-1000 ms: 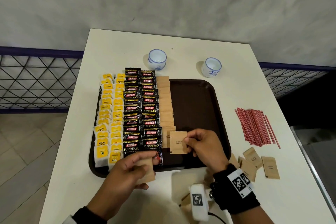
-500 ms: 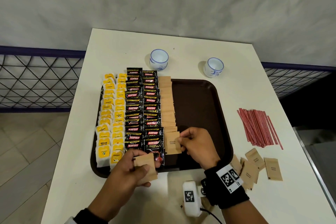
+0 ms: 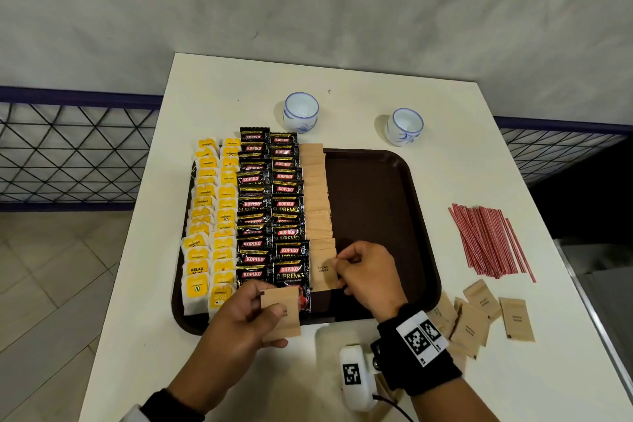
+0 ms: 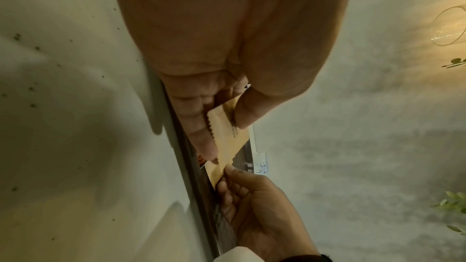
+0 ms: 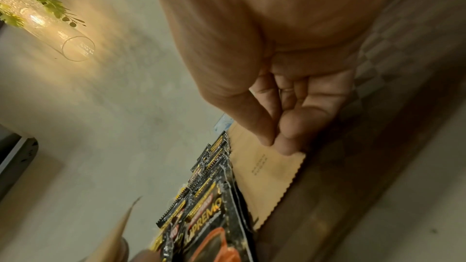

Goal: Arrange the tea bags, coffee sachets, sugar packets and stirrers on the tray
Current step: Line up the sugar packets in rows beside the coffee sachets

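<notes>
My right hand [image 3: 364, 276] is pinching a sugar packet [image 3: 322, 271] at the sugar row's near end, while my left hand [image 3: 246, 317], just leftward, is gripping the next packet [image 3: 282, 313].

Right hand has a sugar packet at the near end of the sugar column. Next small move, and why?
Probably lay that packet flat and let go. The right hand pinches its edge at the near end of the sugar column, beside the coffee sachets, so it looks placed. The left hand already holds the next packet over the tray front rim.
</notes>
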### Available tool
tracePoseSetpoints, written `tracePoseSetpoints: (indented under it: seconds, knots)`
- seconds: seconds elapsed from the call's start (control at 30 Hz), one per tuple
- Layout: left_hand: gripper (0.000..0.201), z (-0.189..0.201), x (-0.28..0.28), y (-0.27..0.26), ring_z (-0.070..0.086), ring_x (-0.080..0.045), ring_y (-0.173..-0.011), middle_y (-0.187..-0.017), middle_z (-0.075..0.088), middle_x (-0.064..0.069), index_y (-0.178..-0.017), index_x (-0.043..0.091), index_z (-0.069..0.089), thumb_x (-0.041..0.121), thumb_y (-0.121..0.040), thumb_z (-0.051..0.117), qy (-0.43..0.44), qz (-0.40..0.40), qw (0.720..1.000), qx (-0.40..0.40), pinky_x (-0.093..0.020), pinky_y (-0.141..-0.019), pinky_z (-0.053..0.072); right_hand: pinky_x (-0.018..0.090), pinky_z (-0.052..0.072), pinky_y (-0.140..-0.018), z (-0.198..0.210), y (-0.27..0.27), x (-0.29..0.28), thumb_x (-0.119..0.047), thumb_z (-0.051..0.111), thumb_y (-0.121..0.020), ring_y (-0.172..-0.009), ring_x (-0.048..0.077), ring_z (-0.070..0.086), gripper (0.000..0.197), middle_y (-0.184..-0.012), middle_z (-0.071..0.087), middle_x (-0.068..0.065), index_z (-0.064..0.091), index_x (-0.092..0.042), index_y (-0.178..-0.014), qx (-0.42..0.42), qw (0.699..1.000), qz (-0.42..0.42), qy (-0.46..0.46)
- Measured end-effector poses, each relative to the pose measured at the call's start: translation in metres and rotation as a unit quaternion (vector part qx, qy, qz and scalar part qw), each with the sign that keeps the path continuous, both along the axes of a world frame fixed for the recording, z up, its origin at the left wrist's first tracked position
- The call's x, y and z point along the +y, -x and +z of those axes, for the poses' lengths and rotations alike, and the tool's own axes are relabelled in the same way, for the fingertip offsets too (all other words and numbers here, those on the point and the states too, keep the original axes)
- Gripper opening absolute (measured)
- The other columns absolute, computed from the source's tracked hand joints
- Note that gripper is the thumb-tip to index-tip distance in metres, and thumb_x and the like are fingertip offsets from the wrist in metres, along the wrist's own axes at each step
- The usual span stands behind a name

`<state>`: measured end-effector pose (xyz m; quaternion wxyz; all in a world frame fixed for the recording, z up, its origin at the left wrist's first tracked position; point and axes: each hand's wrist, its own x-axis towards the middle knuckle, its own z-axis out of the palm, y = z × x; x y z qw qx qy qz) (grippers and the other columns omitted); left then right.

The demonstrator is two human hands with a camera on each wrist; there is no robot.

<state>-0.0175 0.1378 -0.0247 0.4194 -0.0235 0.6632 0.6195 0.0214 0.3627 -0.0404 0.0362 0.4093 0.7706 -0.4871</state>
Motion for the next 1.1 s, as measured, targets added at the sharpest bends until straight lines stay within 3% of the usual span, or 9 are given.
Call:
tracePoseSetpoints:
  seconds: [0.17,0.3,0.4,0.47,0.53,0.67,0.83,0.93,1.1]
  knots:
    - [0.013,0.004,0.003,0.000,0.073,-0.027,-0.093,-0.101,0.076,-0.003,-0.105,0.011,0.065,0.003,-0.096,0.061,-0.001,0.007,1.000,0.002,-0.042,-0.073,0.063,0.036,0.060,-0.053,0.002,-0.001,-0.001,-0.013,0.074,-0.085,-0.056,0.021,0.071,0.009,-0.066,0.072,0.005,0.067,-0.015,-0.079,0.002,1.000,-0.010,0.009]
    - [0.017,0.005,0.007,0.002,0.073,-0.028,-0.095,-0.099,0.076,-0.004,-0.100,0.016,0.072,0.005,-0.097,0.060,0.001,0.046,0.999,-0.022,-0.044,-0.071,0.063,0.034,0.059,-0.060,0.012,-0.007,-0.003,-0.022,0.074,-0.084,-0.064,0.016,0.071,0.008,-0.071,0.072,-0.002,0.069,-0.024,-0.079,0.025,0.999,0.010,-0.021]
    - [0.020,0.007,0.012,0.003,0.074,-0.027,-0.093,-0.095,0.077,-0.003,-0.097,0.017,0.076,0.006,-0.097,0.060,-0.001,0.070,0.997,-0.019,-0.040,-0.067,0.063,0.026,0.049,-0.051,0.029,-0.018,-0.014,-0.016,0.075,-0.087,-0.063,0.016,0.068,0.005,-0.073,0.072,-0.001,0.072,-0.020,-0.086,0.075,0.993,0.049,0.073]
    - [0.020,0.007,0.016,0.003,0.074,-0.025,-0.092,-0.094,0.077,-0.002,-0.096,0.018,0.077,0.006,-0.096,0.061,-0.004,0.077,0.997,-0.004,-0.039,-0.066,0.063,0.025,0.046,-0.047,0.037,-0.026,-0.023,-0.008,0.075,-0.087,-0.062,0.019,0.066,0.007,-0.077,0.072,0.004,0.072,-0.011,-0.093,0.102,0.979,0.068,0.164]
    - [0.023,0.010,0.020,0.001,0.074,-0.023,-0.090,-0.093,0.077,0.000,-0.093,0.021,0.079,0.006,-0.096,0.062,-0.010,0.075,0.997,0.010,-0.038,-0.066,0.063,0.027,0.045,-0.045,0.037,-0.033,-0.029,-0.003,0.075,-0.085,-0.062,0.022,0.066,0.009,-0.078,0.072,0.007,0.072,-0.007,-0.093,0.121,0.970,0.075,0.198]
    - [0.028,0.013,0.027,-0.002,0.074,-0.021,-0.091,-0.095,0.077,0.000,-0.091,0.029,0.081,0.007,-0.095,0.063,-0.015,0.051,0.997,0.050,-0.035,-0.066,0.062,0.027,0.045,-0.044,0.033,-0.040,-0.034,0.004,0.071,-0.086,-0.057,0.020,0.064,0.013,-0.065,0.066,0.007,0.069,-0.008,-0.084,0.146,0.968,0.041,0.201]
    - [0.026,0.013,0.025,-0.004,0.074,-0.019,-0.091,-0.096,0.077,0.002,-0.097,0.030,0.079,0.008,-0.095,0.064,0.004,0.028,0.998,0.065,-0.037,-0.070,0.063,0.025,0.045,-0.045,0.036,-0.042,-0.030,0.004,0.070,-0.087,-0.053,0.016,0.062,0.010,-0.062,0.066,0.004,0.070,-0.006,-0.085,0.141,0.973,0.029,0.181]
    - [0.027,0.012,0.018,-0.005,0.075,-0.017,-0.089,-0.097,0.078,0.002,-0.106,0.030,0.075,0.008,-0.096,0.062,0.014,0.013,0.998,0.065,-0.038,-0.072,0.064,0.023,0.045,-0.045,0.039,-0.042,-0.012,0.004,0.069,-0.087,-0.051,0.011,0.061,0.004,-0.061,0.067,0.002,0.071,0.000,-0.089,0.117,0.982,0.002,0.147]
    - [0.024,0.005,0.001,-0.004,0.075,-0.021,-0.083,-0.089,0.077,-0.001,-0.104,0.024,0.076,0.006,-0.095,0.063,0.031,0.009,0.997,0.063,-0.037,-0.067,0.062,0.022,0.049,-0.049,0.032,-0.039,0.010,0.000,0.070,-0.087,-0.055,0.012,0.063,0.007,-0.064,0.071,0.006,0.072,-0.006,-0.084,0.038,0.996,0.012,0.082]
